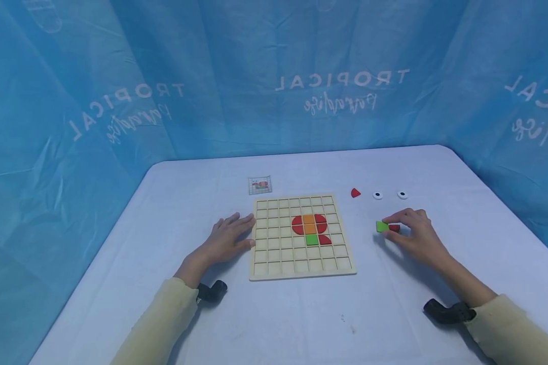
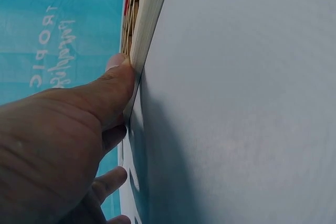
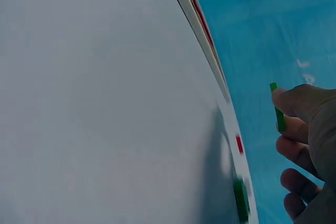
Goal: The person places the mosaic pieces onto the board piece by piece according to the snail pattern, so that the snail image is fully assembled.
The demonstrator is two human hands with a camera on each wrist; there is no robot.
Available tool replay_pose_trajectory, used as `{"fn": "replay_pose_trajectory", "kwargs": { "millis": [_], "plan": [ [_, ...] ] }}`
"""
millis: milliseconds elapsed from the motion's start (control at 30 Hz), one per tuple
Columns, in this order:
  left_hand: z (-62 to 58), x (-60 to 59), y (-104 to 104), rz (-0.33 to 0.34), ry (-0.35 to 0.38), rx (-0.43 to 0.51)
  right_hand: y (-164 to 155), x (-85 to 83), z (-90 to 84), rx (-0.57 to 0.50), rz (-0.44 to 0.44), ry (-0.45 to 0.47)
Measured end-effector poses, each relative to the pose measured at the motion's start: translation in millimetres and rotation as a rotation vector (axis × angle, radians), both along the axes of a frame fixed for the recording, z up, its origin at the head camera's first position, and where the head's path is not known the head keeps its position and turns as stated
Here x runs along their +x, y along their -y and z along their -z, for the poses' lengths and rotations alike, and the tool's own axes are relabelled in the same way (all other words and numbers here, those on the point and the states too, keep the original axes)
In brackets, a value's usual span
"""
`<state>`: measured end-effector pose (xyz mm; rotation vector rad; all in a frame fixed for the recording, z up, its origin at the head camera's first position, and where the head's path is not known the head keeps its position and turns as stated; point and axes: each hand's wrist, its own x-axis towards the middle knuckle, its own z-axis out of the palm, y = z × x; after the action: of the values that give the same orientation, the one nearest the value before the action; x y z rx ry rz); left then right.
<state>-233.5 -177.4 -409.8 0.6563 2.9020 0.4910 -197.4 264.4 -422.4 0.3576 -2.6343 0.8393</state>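
Observation:
A pale wooden grid board [image 1: 280, 256] lies on the table, with red, orange and green tiles set in some of its squares. My left hand [image 1: 228, 238] rests at its left edge, fingers spread. In the left wrist view the thumb [image 2: 118, 77] touches the board's rim. To the right of the board, my right hand [image 1: 415, 235] pinches a green tile [image 1: 381, 226] between thumb and forefinger. The right wrist view shows this green tile [image 3: 278, 107] edge-on, above the table. A red piece [image 1: 394, 228] appears beside it, partly behind the fingers.
Beyond the board lies a small picture card [image 1: 260, 185]. A red rounded piece [image 1: 355, 192] and two white eye-like discs, one the left disc [image 1: 377, 195], lie at the back right. Another green piece [image 3: 241, 200] stands on the table in the right wrist view. Blue curtains surround the table.

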Motion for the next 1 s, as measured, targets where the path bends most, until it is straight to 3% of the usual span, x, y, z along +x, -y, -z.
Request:
{"fn": "replay_pose_trajectory", "kwargs": {
  "millis": [533,1000],
  "plan": [
    [-1.2,0.2,-0.9,-0.012,0.021,-0.017,108.0,-8.5,1.3,-0.06,-0.138,0.046],
    [-1.4,1.2,-1.1,-0.002,0.009,-0.006,155.1,-17.8,11.1,0.067,-0.188,-0.047]
  ]
}}
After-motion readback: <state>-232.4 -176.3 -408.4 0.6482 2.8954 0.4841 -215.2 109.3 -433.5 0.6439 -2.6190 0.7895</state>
